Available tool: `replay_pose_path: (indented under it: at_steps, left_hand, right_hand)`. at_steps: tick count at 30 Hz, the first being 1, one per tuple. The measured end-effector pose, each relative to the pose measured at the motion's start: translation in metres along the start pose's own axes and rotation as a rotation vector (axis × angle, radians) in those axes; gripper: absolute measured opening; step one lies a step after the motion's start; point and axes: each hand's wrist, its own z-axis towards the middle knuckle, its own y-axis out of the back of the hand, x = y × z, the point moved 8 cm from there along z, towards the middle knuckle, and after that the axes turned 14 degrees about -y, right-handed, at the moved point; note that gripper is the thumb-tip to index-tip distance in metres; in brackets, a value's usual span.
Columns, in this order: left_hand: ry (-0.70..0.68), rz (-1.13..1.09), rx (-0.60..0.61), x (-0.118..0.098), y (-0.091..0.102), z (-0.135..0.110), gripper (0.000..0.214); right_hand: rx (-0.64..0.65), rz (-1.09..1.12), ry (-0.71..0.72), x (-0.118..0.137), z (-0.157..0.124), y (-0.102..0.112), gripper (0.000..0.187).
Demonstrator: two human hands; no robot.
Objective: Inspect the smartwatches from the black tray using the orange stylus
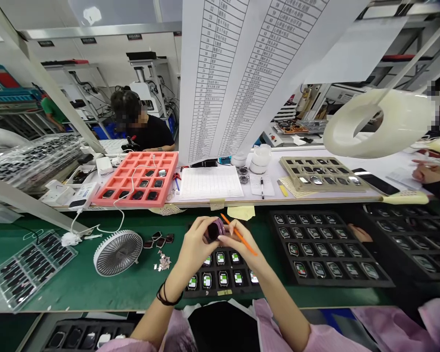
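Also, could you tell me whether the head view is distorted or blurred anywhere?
Head view: lens distortion tilts the frame post; the tape roll looks soft; watch case in the left hand and orange stick in the right hand are sharp.

Both hands were up and pressed close together at the centre of the view. The left hand (197,242) angled in from the lower left, wrist bent back a touch, fingers curled over in a tight pinch. The right hand (239,240) met it fingertip to fingertip, palm turned down, its fingers closed the same way. The bare forearms ran back toward the body in a V, elbows wide. The thumbs perhaps touched, but they sat hidden behind the fingers.
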Motion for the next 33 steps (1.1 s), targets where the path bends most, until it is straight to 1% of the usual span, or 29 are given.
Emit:
replay_pose_path:
  at_steps: [2, 4, 7, 13, 16, 22, 29, 33]
  left_hand:
    - [0.029, -0.033, 0.010, -0.003, -0.006, -0.001, 0.042]
    - [0.034, -0.108, 0.017, -0.008, -0.008, 0.000, 0.047]
    - [0.017, -0.239, 0.009, -0.017, -0.005, 0.001, 0.052]
    - [0.098, -0.356, -0.050, -0.021, 0.000, -0.002, 0.053]
    - [0.094, -0.390, -0.050, -0.024, 0.001, -0.002, 0.050]
    - [0.122, -0.446, -0.043, -0.024, 0.000, -0.003, 0.051]
    - [0.142, -0.470, -0.044, -0.022, -0.001, -0.002, 0.050]
    - [0.159, -0.488, -0.037, -0.020, -0.004, -0.002, 0.049]
  right_hand:
    - [-0.016, -0.011, -0.028, -0.004, -0.001, -0.003, 0.041]
    - [-0.040, 0.001, -0.028, -0.001, -0.005, -0.002, 0.043]
    - [-0.062, 0.035, -0.004, 0.005, -0.012, 0.002, 0.042]
    - [-0.081, 0.044, 0.037, 0.010, -0.023, 0.003, 0.042]
    - [-0.103, 0.039, 0.050, 0.011, -0.027, 0.004, 0.043]
    - [-0.152, -0.010, 0.056, 0.009, -0.031, 0.008, 0.044]
    - [-0.173, -0.063, 0.063, 0.009, -0.032, 0.010, 0.045]
    - [-0.177, -0.040, 0.061, 0.007, -0.029, 0.011, 0.044]
